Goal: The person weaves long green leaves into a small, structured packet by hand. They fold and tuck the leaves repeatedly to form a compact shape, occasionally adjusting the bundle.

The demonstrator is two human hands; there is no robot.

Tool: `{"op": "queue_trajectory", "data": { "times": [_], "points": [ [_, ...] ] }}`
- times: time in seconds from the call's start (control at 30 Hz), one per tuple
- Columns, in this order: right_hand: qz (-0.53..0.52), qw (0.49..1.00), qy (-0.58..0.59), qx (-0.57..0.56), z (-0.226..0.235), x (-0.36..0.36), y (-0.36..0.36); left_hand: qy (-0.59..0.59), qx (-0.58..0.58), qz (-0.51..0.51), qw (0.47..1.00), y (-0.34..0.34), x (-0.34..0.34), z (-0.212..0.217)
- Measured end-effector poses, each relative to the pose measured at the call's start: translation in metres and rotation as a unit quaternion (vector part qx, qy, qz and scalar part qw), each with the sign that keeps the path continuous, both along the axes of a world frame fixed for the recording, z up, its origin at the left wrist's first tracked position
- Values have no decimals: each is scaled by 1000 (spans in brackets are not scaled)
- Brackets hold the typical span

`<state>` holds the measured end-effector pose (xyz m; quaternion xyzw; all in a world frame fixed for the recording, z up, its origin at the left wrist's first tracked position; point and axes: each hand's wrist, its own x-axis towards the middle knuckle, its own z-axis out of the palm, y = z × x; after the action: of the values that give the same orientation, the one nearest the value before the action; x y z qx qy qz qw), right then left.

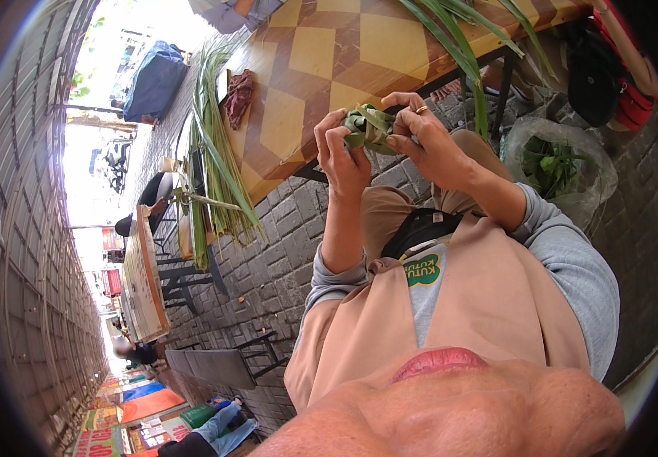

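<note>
The wearer's left hand (344, 156) was curled, its thumb and fingertips closed on the left side of a small green plaited leaf piece (371, 128). The right hand (429, 145), a ring on one finger, gripped the opposite side between bent fingers and thumb. The piece sat between the two hands, raised in front of the near edge of a table (287, 76) topped with tan and brown geometric shapes, and its folded strips overlapped one another; which strip passed over which was too small to tell. The step in hand looked like weaving or tightening those strips, the shape seemingly well formed. The next move would call for one hand to pin the crossings while the other drew a strip snug, gently enough not to split the leaf. Further out, a dark red cloth (239, 99) lay on the table's left part, beside a heap of long palm leaves (218, 164) that hung over the edge. More green blades (458, 46) trailed off the far right side. A clear plastic bag (605, 164) holding leafy greens (553, 164) stood on the grey paving (275, 238), right of the wearer's knees.
</note>
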<state>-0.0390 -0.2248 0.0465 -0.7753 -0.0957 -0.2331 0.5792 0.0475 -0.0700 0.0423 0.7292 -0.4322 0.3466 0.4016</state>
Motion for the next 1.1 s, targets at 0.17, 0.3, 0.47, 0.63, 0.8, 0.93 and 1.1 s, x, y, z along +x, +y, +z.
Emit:
{"op": "queue_trajectory", "data": {
  "times": [0.17, 0.3, 0.47, 0.63, 0.8, 0.93, 1.1],
  "points": [
    [4, 1000, 6, 13, 0, 0, 7, -34, 50, 21, 998, 1, 2, 9],
    [-17, 999, -25, 15, -2, 1, 9, -14, 41, 40, 998, -4, 1, 8],
    [-21, 998, 19, 56, 1, 4, -8, 60, -33, -49, 996, -8, 4, -1],
    [-58, 995, -23, 78, -5, 9, -15, 78, -26, -89, 993, -17, -17, -6],
    [-44, 997, -25, 66, -4, 7, -8, 5, 98, -2, 995, -21, -31, -13],
    [23, 991, 4, 129, -6, 9, -15, -18, 121, 6, 992, -17, -26, -16],
    [42, 992, 14, 118, -2, 8, -23, 64, -10, -98, 993, -14, -23, -17]
  ]
}}
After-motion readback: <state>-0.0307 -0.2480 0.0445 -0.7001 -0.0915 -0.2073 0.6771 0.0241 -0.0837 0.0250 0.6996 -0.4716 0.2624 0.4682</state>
